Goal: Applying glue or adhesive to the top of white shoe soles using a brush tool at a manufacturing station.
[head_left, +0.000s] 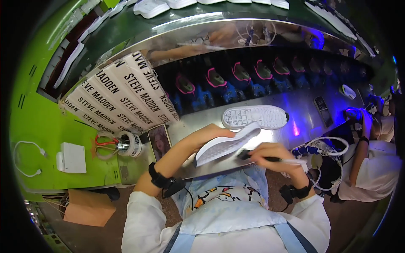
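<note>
My left hand (216,133) is closed on a white shoe sole (230,145), tilted above the metal bench's near edge with its dimpled inner side facing me. A brush (287,160) with a black head and pale handle end is in my right hand (272,152). Its head is close to the sole's right side; whether they touch I cannot tell. Just beyond, another white sole (255,117) lies flat on the metal bench (202,111), its grid-like hollows facing up. Both wrists wear black straps with small devices.
Left of the bench are a printed carton (122,95), a phone (160,141), a tape roll (134,144) and orange-handled scissors (105,145). A dark rack with pink-edged shapes (217,78) runs behind. More white soles (152,8) line the shelf. Another person (373,166) works at the right, beside white cables (337,147).
</note>
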### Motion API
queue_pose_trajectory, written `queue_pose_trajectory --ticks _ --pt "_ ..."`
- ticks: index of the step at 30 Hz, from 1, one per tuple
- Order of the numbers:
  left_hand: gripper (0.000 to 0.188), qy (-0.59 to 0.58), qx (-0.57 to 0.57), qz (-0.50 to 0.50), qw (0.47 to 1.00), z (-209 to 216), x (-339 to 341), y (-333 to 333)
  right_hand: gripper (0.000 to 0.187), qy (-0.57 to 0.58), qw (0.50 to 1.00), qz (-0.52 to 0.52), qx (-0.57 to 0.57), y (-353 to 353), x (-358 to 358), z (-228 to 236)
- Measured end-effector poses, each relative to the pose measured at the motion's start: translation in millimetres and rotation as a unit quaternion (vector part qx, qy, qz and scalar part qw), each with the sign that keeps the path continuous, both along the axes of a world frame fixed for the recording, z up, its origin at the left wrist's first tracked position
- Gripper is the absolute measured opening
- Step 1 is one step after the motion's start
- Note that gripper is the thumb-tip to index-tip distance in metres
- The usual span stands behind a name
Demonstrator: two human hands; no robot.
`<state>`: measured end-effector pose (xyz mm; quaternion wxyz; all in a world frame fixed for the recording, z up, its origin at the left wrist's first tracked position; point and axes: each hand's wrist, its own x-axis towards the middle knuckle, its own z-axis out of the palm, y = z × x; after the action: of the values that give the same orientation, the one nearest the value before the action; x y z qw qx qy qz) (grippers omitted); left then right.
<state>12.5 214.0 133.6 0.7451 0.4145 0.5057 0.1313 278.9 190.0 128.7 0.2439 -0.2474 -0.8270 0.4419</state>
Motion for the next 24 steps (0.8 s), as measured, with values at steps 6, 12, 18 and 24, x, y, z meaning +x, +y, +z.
queue_pose_trajectory --ticks 6,12,18,24 --pt "0.045 -0.334 0.005 0.241 0.911 28 -40 -11 0.019 0.186 0.982 -0.009 0.012 -9 -40 54" --pt "0.047 -0.558 0.107 0.357 0.741 151 -166 18 0.038 0.417 0.893 -0.163 -0.036 -5 -33 33" --pt "0.053 0.137 0.371 0.468 0.790 220 -141 91 0.016 0.394 0.900 -0.128 -0.134 -11 -47 16" --pt "0.055 0.622 0.461 0.264 0.575 201 -216 195 0.024 0.404 0.880 -0.192 -0.159 -23 -34 9"
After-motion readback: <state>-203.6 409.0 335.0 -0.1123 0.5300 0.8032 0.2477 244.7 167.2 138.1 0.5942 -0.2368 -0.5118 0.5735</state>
